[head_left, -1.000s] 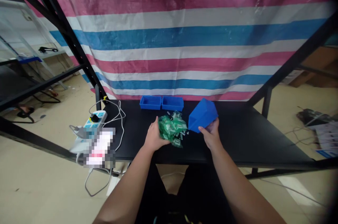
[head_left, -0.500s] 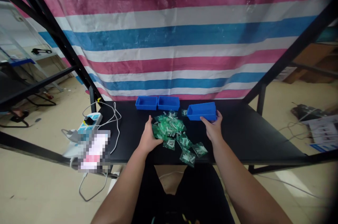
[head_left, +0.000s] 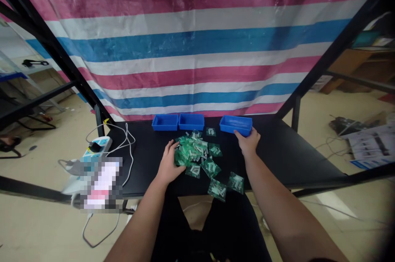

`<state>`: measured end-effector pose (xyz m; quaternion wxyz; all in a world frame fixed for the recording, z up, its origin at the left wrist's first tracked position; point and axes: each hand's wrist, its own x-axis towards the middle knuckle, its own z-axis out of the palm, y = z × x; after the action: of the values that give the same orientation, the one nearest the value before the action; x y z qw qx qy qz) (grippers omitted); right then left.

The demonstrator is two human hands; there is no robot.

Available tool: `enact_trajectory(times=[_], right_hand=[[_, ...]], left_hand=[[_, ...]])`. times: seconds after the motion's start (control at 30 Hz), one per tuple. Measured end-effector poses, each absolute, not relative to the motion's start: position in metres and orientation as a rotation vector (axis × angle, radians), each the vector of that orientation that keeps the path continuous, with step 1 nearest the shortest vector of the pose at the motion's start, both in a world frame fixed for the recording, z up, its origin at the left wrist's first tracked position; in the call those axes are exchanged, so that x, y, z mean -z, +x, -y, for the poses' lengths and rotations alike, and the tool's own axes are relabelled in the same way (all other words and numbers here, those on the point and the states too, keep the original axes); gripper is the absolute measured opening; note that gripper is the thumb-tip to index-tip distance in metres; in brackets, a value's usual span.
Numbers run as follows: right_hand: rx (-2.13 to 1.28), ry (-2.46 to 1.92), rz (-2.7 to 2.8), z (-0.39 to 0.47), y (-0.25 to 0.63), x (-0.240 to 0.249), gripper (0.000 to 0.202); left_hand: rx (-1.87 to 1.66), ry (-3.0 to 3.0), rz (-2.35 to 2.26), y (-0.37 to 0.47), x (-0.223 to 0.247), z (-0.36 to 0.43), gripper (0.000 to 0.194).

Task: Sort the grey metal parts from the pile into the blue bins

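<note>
My left hand (head_left: 169, 163) is open, with its fingers and thumb curved against the left side of a heap of green and clear pieces (head_left: 191, 149). My right hand (head_left: 248, 142) grips the front edge of a blue plastic bin (head_left: 236, 124) at the back right of the black table. No contents show inside that bin. Around the heap lie several small clear bags of pale pieces, among them one bag (head_left: 217, 189) at the front edge and another bag (head_left: 236, 182) to its right.
Two more blue bins, a left bin (head_left: 165, 122) and a middle bin (head_left: 191, 122), stand side by side at the back. At the left are a power strip (head_left: 100, 147), white cables (head_left: 131, 155) and a blurred-out phone (head_left: 103, 184). A striped sheet (head_left: 197, 64) hangs behind the black table (head_left: 286, 159).
The bin in my right hand has turned from tilted to nearly level and moved back slightly. Bags at the heap's right side have spread apart. The whole view has shifted a little.
</note>
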<state>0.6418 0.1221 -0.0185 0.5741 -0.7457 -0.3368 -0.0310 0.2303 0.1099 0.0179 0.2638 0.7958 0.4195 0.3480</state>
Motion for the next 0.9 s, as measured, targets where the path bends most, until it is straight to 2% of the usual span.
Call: enact_trajectory(times=[0.37, 0.43, 0.57, 0.77, 0.83, 0.9], right_hand=[[0.103, -2.098, 1.117, -0.140, 0.615, -0.005, 0.086], [0.170, -2.082, 1.174, -0.139, 0.612, -0.006, 0.077], [0.199, -2.067, 1.299, -0.138, 0.608, -0.005, 0.040], [0.199, -1.993, 1.470, -0.139, 0.609, 0.000, 0.033], [0.191, -1.990, 1.478, -0.140, 0.609, 0.001, 0.032], [0.184, -1.994, 1.467, -0.140, 0.610, 0.001, 0.031]], left_hand=[[-0.943, 2.152, -1.070, 0.227, -0.023, -0.107, 0.098], [-0.938, 2.161, -1.061, 0.228, -0.024, -0.107, 0.096], [-0.945, 2.162, -1.058, 0.227, -0.026, -0.105, 0.091], [-0.978, 2.217, -1.065, 0.220, -0.028, -0.093, 0.088], [-1.015, 2.264, -1.067, 0.221, -0.032, -0.095, 0.080], [-1.073, 2.313, -1.085, 0.224, -0.039, -0.106, 0.064]])
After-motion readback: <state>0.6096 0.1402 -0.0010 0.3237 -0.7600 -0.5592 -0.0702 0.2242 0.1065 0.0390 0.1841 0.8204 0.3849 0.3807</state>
